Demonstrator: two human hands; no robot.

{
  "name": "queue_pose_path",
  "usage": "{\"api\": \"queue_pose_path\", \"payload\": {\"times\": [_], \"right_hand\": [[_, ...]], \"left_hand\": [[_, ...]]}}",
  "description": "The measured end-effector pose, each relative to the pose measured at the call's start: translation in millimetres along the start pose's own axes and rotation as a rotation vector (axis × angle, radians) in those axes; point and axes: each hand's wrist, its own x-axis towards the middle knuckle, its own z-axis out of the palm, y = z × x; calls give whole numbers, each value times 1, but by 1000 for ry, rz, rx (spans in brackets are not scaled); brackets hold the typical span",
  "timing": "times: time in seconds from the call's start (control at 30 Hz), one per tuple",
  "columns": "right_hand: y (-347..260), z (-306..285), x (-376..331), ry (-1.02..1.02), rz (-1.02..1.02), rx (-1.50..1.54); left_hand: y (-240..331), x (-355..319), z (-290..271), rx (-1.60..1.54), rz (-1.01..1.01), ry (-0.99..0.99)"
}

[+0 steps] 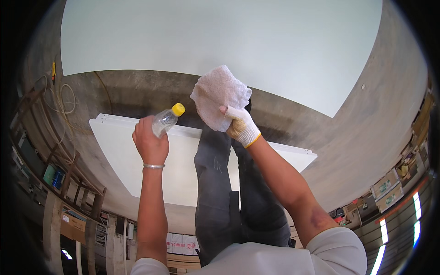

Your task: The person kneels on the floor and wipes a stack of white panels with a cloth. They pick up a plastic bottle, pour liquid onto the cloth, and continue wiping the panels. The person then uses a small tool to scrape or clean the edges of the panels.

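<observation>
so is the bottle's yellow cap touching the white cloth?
Apart. The head view shows a strip of grey floor between the yellow cap of the bottle and the white cloth.

The person wears a white short-sleeved shirt (293, 256), its sleeves ending above the elbows, so both forearms are bare. The left hand (150, 142) is ungloved, and a thin silver bangle (153, 166) circles its wrist. The right hand (240, 126) is covered by a white knitted work glove (245, 128) with a yellowish coated palm and a yellow-trimmed cuff. A darker patch marks the right forearm near the elbow. The legs are in dark grey trousers (215, 197), creased and dusted with pale smudges, and a dark shoe (248, 106) shows at the far end.
</observation>
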Motion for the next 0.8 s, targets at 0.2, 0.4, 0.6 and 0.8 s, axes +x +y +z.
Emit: {"api": "queue_pose_path", "payload": {"times": [0.2, 0.4, 0.6, 0.8], "right_hand": [[-4, 3, 7, 49, 38, -15], [-30, 2, -1, -70, 49, 49], [-45, 1, -12, -136, 74, 8], [-44, -6, -26, -146, -3, -240]], "left_hand": [[48, 40, -12, 397, 310, 102], [78, 64, -40, 553, 448, 137], [92, 41, -37, 508, 464, 50], [85, 25, 6, 280, 372, 143]]}}
